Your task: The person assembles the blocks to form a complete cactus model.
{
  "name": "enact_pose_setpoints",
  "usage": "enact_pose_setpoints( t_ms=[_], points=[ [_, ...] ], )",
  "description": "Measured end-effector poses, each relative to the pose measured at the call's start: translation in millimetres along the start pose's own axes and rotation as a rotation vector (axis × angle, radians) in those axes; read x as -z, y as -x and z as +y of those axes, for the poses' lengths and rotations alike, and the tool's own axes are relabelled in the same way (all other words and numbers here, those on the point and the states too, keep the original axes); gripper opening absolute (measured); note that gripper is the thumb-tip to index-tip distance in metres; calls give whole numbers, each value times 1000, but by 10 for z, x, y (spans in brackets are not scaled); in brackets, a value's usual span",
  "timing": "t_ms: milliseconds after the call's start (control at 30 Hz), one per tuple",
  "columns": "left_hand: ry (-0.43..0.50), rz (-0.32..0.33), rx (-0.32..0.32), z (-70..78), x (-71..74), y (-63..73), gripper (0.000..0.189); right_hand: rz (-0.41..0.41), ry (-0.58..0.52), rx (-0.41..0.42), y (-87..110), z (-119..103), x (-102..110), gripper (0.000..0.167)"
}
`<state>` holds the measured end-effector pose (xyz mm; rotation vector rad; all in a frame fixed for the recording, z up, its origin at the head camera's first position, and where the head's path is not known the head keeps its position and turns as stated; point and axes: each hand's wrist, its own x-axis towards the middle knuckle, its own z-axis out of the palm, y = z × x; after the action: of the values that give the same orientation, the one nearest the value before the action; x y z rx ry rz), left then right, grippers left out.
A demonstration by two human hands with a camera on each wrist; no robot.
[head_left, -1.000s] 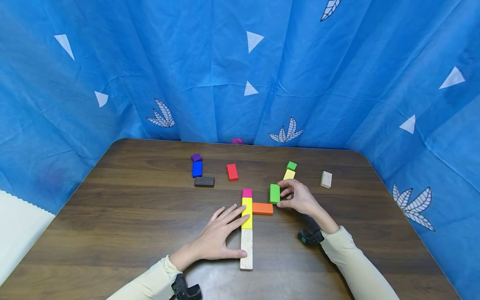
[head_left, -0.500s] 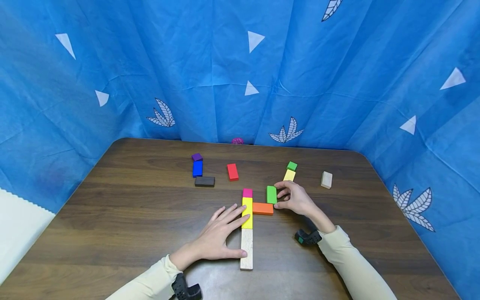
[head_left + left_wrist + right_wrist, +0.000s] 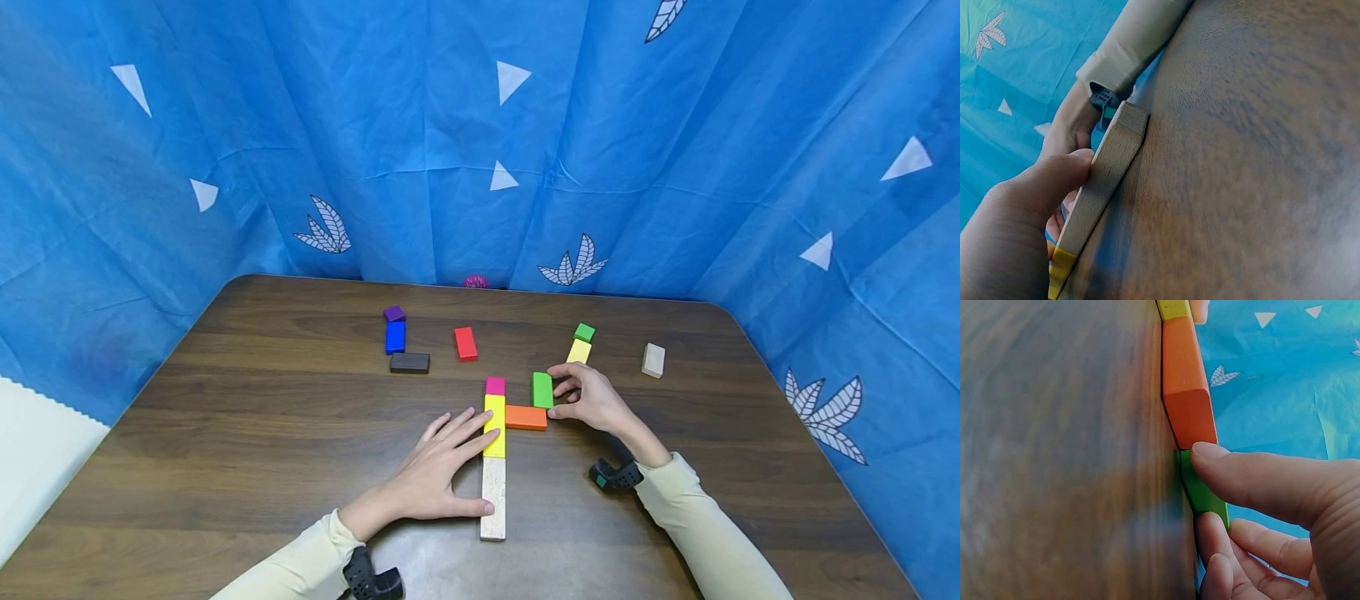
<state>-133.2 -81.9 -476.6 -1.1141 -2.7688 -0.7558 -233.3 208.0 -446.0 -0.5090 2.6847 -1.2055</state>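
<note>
A row of wooden blocks runs away from me: a long cream block, a yellow block and a pink block. My left hand rests along the row with fingers spread, fingertips on the yellow block and thumb on the cream one. An orange block juts rightward from the yellow block. At its far right end stands a green block, set lengthwise away from me. My right hand holds this green block by its right side, thumb at the near corner and index finger at the far corner.
At the back left lie purple, blue and black blocks, with a red block nearby. Beyond my right hand are a pale yellow block, a small green block and an off-white block.
My right hand has slid the green block a little left and toward me, up against the orange block's end. The left hand has stayed in place.
</note>
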Motion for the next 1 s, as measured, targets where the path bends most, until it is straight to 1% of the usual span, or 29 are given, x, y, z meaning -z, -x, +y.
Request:
enact_pose_setpoints(
  t_ms=[233,367,467,567,633,733,867,1000],
  points=[
    [-5,5,-3,-7,1,1,90,5,-3,-2,4,-8,-5,61],
    [-6,4,-5,-9,6,-2,90,-5,-5,2,16,-16,9,62],
    [-9,6,-9,-11,10,-5,90,-12,-6,17,32,-10,70,63],
    [-16,16,-20,-15,10,-7,90,19,-3,21,44,18,202,63],
    [-21,24,-26,-21,9,-9,90,68,6,14,46,56,330,62],
    [-29,30,-29,-31,4,-11,90,166,36,-35,65,138,561,63],
    [-30,28,-30,-39,-3,-9,90,298,68,-137,150,307,868,66],
    [-29,27,-29,-40,-8,-6,90,385,66,-225,251,488,1075,68]
  ],
)
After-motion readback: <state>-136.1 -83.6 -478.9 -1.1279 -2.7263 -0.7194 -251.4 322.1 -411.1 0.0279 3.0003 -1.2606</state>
